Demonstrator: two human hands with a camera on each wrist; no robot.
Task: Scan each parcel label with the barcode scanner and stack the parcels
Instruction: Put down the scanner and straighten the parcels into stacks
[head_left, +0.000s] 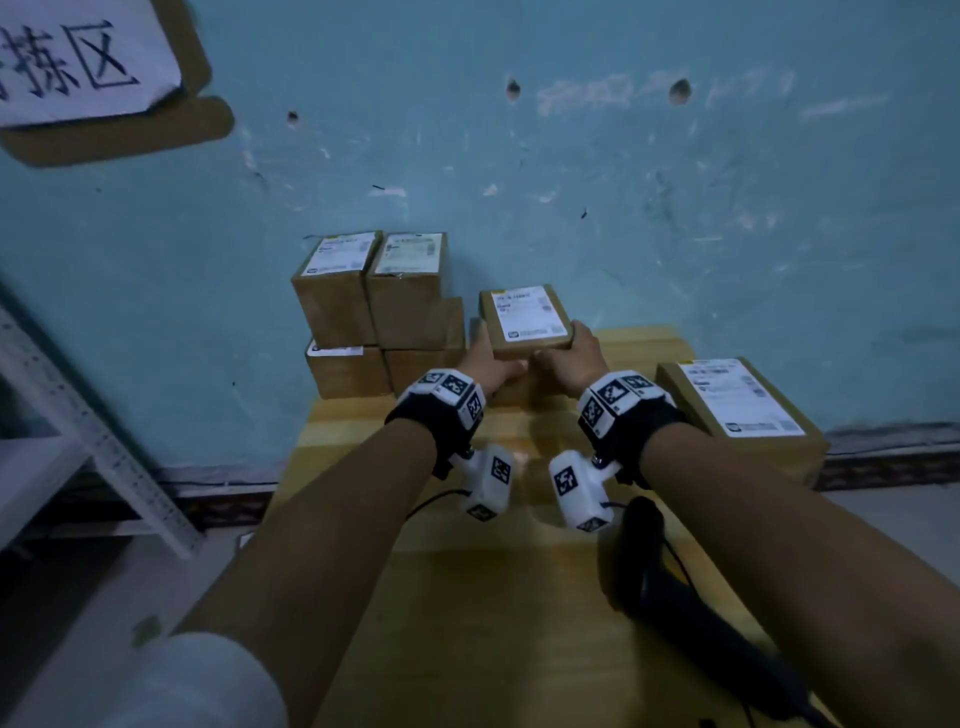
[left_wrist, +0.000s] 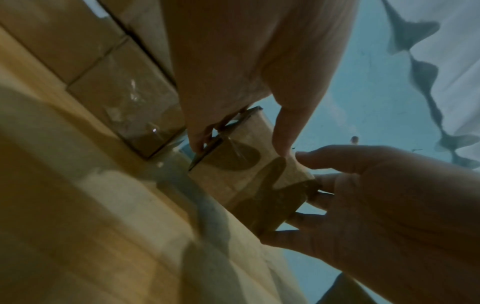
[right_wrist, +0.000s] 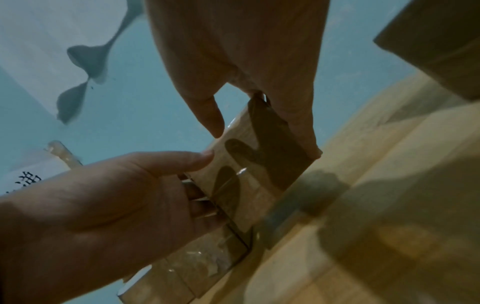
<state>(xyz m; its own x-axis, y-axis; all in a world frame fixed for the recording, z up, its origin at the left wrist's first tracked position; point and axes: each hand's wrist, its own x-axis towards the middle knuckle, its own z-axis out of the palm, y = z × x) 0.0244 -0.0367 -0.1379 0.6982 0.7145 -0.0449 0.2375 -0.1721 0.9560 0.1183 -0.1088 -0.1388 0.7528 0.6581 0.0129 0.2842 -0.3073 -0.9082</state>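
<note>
Cardboard parcel (head_left: 524, 319) held between both hands above the far part of the wooden desk (head_left: 467, 597), label face up toward the head camera, its long axis running away from the person toward the blue wall (head_left: 571, 156). Head view alone shows the white label; the wrist views show only the parcel's plain brown underside and side, crossed by finger shadows. Left hand (head_left: 491, 364) grips the left side, thumb along the near face, fingers curled behind; in the left wrist view its fingertips (left_wrist: 200, 142) pinch the far corner. Right hand (head_left: 576, 356) holds the right side, and the left wrist view shows its fingers spread under the edge. Both forearms reach forward, roughly parallel, wrists level. Stacked parcels (head_left: 374, 312) stand in two tiers against the wall just left of the held one. Another labelled parcel (head_left: 737, 410) sits at the desk's right edge. Black barcode scanner (head_left: 670, 587) lies on the desk under the right forearm, seen only from the head.
</note>
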